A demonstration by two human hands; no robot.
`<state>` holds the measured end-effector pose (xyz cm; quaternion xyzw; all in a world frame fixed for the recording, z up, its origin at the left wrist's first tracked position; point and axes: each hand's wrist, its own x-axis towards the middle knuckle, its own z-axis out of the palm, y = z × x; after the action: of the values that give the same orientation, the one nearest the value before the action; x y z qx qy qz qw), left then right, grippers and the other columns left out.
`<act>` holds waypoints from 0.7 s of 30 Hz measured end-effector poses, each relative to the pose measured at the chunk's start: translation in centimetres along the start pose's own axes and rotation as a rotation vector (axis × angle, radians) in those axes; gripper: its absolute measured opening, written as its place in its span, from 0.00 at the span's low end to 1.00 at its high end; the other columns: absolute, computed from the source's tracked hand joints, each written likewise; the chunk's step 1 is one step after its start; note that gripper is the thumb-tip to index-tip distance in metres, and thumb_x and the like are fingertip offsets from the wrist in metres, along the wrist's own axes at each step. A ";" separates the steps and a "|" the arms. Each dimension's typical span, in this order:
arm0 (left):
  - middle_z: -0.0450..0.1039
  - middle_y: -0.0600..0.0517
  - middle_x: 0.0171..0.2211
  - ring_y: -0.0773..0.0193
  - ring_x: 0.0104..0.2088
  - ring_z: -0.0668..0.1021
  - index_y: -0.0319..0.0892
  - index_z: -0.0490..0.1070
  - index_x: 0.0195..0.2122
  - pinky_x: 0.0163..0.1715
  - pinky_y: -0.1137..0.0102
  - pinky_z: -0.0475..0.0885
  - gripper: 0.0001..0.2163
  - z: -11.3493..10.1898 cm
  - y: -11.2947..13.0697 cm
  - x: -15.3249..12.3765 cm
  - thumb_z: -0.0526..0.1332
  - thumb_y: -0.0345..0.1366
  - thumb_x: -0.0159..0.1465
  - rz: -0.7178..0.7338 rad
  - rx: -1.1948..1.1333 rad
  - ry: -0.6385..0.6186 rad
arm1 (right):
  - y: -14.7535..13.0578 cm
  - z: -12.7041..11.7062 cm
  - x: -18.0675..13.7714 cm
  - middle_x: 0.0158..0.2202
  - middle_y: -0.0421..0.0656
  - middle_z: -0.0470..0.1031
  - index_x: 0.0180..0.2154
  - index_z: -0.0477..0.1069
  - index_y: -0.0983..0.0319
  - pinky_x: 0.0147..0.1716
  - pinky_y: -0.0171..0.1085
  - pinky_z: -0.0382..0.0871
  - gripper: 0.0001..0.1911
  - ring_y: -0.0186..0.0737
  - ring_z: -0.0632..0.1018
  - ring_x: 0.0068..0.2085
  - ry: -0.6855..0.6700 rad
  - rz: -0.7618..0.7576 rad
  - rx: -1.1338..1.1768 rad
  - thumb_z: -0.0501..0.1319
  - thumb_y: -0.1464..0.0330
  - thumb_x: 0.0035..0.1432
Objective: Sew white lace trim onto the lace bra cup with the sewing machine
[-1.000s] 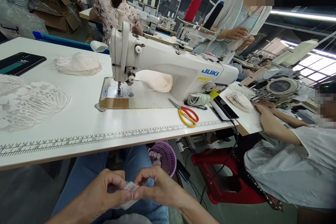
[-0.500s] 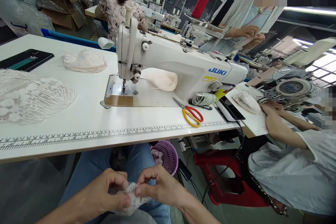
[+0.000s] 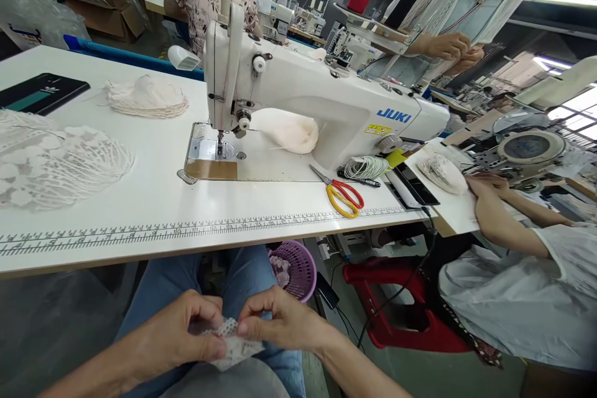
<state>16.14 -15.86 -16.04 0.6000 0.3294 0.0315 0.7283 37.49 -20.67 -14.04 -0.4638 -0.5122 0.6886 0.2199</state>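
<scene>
Below the table edge, over my lap, my left hand point(image 3: 180, 333) and my right hand point(image 3: 275, 323) both pinch a small piece of white lace fabric point(image 3: 231, 342) between thumb and fingers. The hands meet over my blue jeans. Above them the white table point(image 3: 153, 211) carries a white JUKI sewing machine point(image 3: 317, 99), with a pale fabric cup point(image 3: 291, 130) lying under its arm. A large piece of white lace point(image 3: 51, 161) lies at the table's left.
Red-and-yellow scissors point(image 3: 342, 194) and a coil of white cord point(image 3: 366, 166) lie right of the machine. A stack of pale cups point(image 3: 144, 98) and a dark tablet point(image 3: 40, 92) sit far left. A purple basket point(image 3: 293, 267) and red stool point(image 3: 396, 311) stand below. A seated person point(image 3: 513, 280) works at right.
My hands stay closed on the lace piece and shift it slightly between the fingers. The view has tilted a little, so the table appears higher in the frame.
</scene>
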 end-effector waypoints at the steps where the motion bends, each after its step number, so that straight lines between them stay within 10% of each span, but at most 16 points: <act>1: 0.59 0.58 0.25 0.66 0.28 0.62 0.40 0.72 0.21 0.27 0.73 0.54 0.16 -0.1 -0.1 -0.1 0.68 0.49 0.51 0.007 0.004 -0.008 | 0.0 0.1 0.1 0.24 0.37 0.68 0.28 0.74 0.66 0.26 0.29 0.58 0.28 0.29 0.64 0.26 0.008 0.006 0.002 0.63 0.44 0.48; 21: 0.58 0.57 0.23 0.67 0.26 0.60 0.40 0.65 0.19 0.25 0.71 0.53 0.15 -0.2 0.0 -0.1 0.64 0.45 0.53 -0.023 -0.087 0.023 | -0.9 -0.3 1.0 0.26 0.36 0.71 0.29 0.76 0.63 0.33 0.31 0.63 0.26 0.32 0.69 0.29 -0.097 0.045 0.044 0.74 0.51 0.32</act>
<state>15.93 -15.79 -16.03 0.5636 0.3428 0.0444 0.7502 37.08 -19.38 -13.64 -0.4362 -0.4965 0.7262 0.1893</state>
